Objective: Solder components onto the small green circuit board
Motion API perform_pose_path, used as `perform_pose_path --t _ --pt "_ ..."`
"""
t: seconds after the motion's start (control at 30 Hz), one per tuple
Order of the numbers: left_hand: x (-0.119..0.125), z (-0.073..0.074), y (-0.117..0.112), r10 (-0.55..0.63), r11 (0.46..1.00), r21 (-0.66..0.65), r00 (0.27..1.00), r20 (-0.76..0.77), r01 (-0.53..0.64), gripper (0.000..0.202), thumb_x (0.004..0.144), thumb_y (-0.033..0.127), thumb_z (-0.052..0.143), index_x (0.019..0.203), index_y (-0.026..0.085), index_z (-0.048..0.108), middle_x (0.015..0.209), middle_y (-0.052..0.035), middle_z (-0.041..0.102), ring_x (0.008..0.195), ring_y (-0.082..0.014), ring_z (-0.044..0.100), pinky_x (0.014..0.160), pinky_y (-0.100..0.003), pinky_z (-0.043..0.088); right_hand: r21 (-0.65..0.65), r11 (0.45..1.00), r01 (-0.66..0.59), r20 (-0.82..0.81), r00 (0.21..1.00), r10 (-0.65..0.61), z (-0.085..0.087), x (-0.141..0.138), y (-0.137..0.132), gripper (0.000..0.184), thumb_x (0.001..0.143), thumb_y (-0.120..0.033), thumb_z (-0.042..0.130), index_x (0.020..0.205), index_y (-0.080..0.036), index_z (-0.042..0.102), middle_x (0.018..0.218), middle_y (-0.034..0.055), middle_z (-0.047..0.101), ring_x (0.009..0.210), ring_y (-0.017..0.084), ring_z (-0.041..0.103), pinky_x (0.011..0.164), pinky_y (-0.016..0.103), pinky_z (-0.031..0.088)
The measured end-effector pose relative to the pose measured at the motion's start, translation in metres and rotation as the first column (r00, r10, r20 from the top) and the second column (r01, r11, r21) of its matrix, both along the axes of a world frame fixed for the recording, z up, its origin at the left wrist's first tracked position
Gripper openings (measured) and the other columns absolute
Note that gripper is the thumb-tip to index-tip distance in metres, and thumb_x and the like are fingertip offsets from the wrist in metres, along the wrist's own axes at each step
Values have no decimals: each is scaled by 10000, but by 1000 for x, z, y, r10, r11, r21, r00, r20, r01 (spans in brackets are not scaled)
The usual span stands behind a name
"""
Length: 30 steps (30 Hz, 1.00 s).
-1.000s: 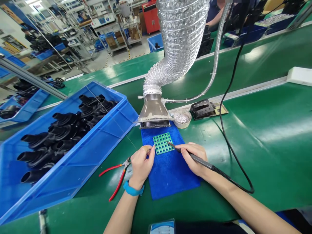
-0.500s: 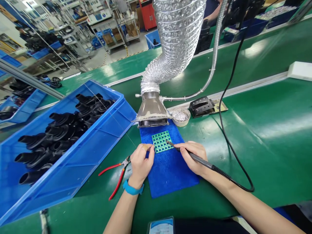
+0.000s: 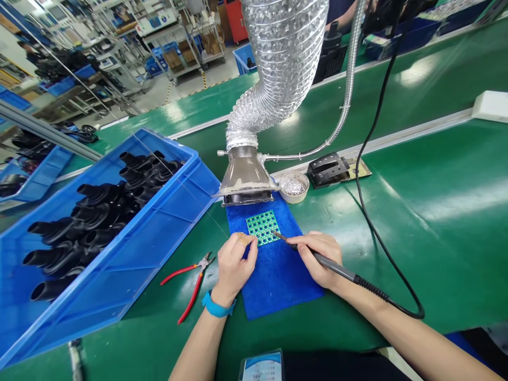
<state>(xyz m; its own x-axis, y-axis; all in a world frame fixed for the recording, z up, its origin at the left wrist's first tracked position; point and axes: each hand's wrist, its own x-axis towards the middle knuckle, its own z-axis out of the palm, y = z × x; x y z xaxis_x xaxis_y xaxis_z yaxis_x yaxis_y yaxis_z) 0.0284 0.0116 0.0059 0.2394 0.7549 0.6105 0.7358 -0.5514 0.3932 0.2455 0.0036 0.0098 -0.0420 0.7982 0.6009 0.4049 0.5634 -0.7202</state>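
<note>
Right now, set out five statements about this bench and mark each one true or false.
1. The right hand holds a soldering iron. True.
2. The pliers lie inside the large blue bin. False: the pliers lie on the green table, handles spread apart.
3. The circuit board lies on a blue cloth. True.
4. The blue wristband is on the right wrist. False: the blue wristband is on the left wrist.
5. The large blue bin holds black parts. True.
</note>
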Motion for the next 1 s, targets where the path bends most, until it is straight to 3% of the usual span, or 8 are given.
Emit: perform_pose_path --t 0.33,0.63,0.87,1.0 --pt "2 -4 2 -29 999 -30 998 -62 27 62 930 119 637 960 172 651 852 -43 675 785 -152 661 744 -276 559 -22 999 -35 11 999 36 0 -4 2 216 915 -92 549 905 -188 743 671 -11 742 538 113 666 590 250 508" --pt "10 -9 4 -78 997 -42 973 -218 70 139 980 133 550 1091 167 627 932 -74 633 868 -186 652 778 -314 577 43 997 -61 16 998 60 -5 -4 3 222 891 -80 566 943 -197 747 737 6 777 539 119 684 571 251 506" --pt "13 -9 4 -122 989 -103 972 -202 103 203 1000 135 501 1165 168 615 978 -84 621 900 -184 647 803 -318 589 41 997 -64 20 998 63 -3 -4 3 255 893 -80 551 954 -213 760 691 -9 756 519 119 669 553 255 497" --pt "12 -7 4 -77 994 -89 983 -165 63 172 996 138 525 1131 174 624 1012 -83 618 898 -166 661 794 -294 585 47 997 -61 30 998 59 -2 -3 2 238 890 -83 551 925 -204 753 688 -2 760 502 122 663 544 262 498"
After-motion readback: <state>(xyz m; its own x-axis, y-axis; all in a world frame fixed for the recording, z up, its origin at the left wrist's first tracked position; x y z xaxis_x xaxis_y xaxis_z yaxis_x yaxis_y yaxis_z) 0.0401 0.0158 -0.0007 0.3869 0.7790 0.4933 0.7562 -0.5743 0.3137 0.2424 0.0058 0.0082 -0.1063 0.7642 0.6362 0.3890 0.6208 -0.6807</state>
